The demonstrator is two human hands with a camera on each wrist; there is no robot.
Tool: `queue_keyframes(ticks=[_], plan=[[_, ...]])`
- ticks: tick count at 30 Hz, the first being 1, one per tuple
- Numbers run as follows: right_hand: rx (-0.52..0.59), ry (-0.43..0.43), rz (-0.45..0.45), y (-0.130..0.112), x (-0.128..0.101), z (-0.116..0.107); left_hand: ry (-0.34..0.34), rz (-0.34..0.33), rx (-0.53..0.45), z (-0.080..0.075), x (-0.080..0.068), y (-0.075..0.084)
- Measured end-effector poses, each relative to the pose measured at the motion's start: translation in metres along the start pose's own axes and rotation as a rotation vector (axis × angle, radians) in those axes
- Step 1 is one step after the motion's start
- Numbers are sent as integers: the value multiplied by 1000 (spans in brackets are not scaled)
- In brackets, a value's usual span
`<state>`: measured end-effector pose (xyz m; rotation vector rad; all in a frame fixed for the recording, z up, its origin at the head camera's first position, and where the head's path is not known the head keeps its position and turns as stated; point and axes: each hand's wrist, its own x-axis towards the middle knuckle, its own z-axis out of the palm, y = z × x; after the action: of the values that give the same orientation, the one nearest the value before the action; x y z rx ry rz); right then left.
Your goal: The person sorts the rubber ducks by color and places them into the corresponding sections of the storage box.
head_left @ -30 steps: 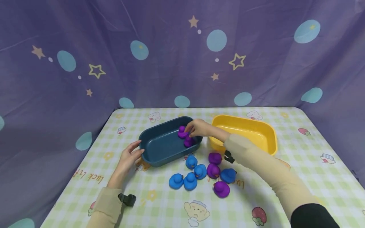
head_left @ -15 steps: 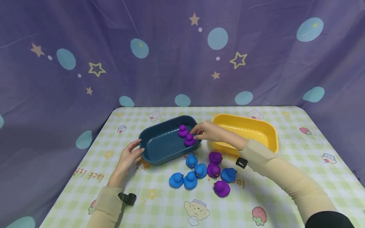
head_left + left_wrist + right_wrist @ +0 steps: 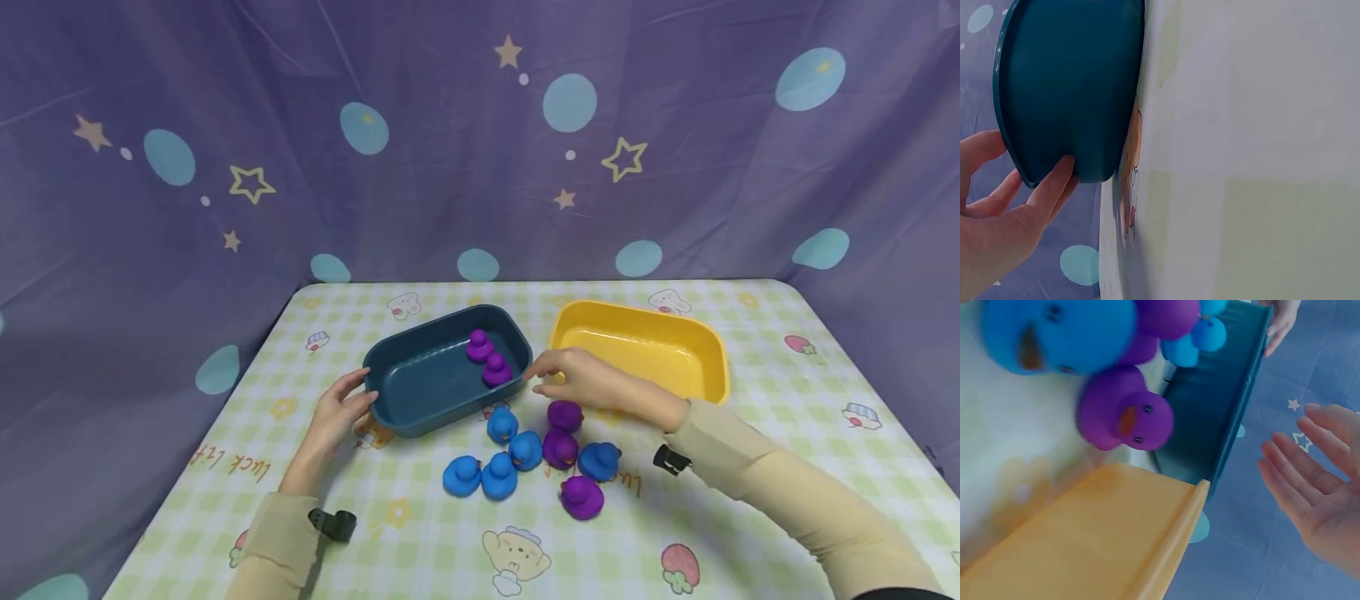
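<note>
My left hand [image 3: 339, 414] touches the left end of a dark teal tub [image 3: 405, 423] with fairly straight fingers. In the left wrist view, the fingertips [image 3: 1063, 167] lie against the tub's outer wall and rim. Two purple rubber ducks [image 3: 479, 345] sit side by side at the tub's right end. My right hand [image 3: 581, 379] hovers between that tub and a yellow tub [image 3: 716, 367], holding nothing, fingers loosely extended. Just below it, three purple ducks [image 3: 582, 497] and several blue ducks [image 3: 500, 477] stand on the tablecloth; the right wrist view shows one purple duck [image 3: 1138, 419] close up.
The yellow tub stands right of the teal one, a narrow gap between them. A checked tablecloth [image 3: 420, 558] with printed cartoons covers the table. Behind the table hangs a purple curtain [image 3: 450, 200] with stars and ovals.
My right hand has let go of a purple duck in the teal tub and drawn back rightward and toward me, out over the tub's right end. My left hand stays put.
</note>
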<state>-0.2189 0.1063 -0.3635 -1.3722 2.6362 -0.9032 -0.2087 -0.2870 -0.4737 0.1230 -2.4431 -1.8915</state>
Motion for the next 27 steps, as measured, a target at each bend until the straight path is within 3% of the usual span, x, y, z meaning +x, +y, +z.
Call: queue_keyframes(ticks=[12, 19, 27], plan=[[21, -56, 34, 15, -37, 12, -3, -3, 3, 0, -1, 1], [18, -46, 46, 21, -49, 18, -14, 24, 26, 1, -4, 4], [25, -32, 79, 24, -56, 22, 5, 9, 14, 0, -2, -1]])
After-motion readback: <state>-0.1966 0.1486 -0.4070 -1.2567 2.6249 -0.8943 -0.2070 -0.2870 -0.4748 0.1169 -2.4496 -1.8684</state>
